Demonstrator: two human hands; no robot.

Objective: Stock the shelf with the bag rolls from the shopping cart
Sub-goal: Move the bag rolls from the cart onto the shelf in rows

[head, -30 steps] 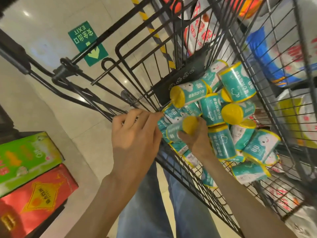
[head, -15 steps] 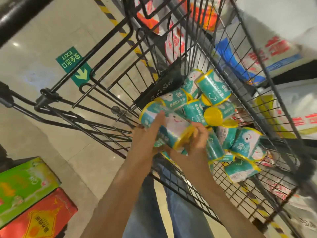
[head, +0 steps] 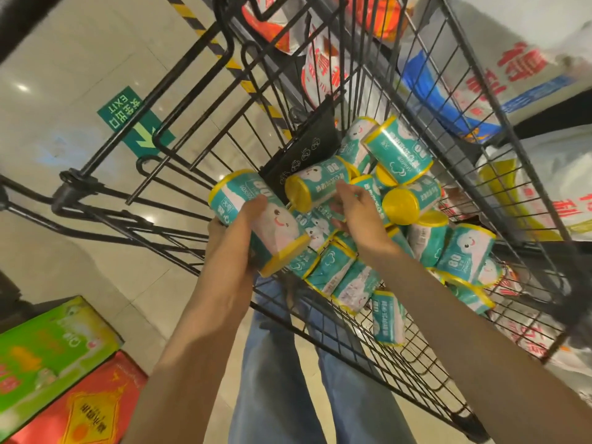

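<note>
A black wire shopping cart [head: 378, 341] holds a pile of several teal-and-white bag rolls [head: 397, 152] with yellow ends. My left hand [head: 234, 232] grips one bag roll [head: 256, 219], lifted at the cart's near-left side, with its yellow end pointing toward me. My right hand [head: 358, 209] reaches into the pile, fingers curled around another bag roll [head: 315, 187] that lies on top. The hand hides how firmly it is gripped.
White sacks with red print [head: 538, 72] lie on shelving to the right of the cart. A green box [head: 48, 354] and a red box [head: 86, 408] sit at lower left. A green exit sign [head: 134, 120] marks the tiled floor. My jeans [head: 282, 373] show below the cart.
My left hand came off the cart rim and took a roll, lifting it to the left. My right hand let go of its first roll and reached further into the pile.
</note>
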